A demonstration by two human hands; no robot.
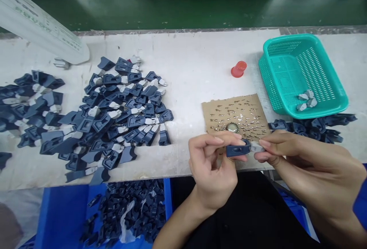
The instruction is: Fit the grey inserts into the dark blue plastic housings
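Observation:
Between the fingers of my left hand (213,168) is a dark blue plastic part (237,149) with a slot in its side. My right hand (298,157) pinches a small light grey plastic piece (257,147) against the blue part's right end; how far it sits inside cannot be seen. Just behind both hands lies a piece of brown cardboard (210,105) with many small metal screws (252,117) on it. A round metal cap (232,128) rests at its front, close to my left fingertips.
A green basket (266,77) holding several grey pieces (311,100) stands right, with dark blue parts (312,126) before it. A red cup (239,69) stands behind the cardboard. Blue-and-grey assemblies (114,115) are heaped left, near a white container (43,23). Below the table edge is a blue bin (64,211) of dark parts.

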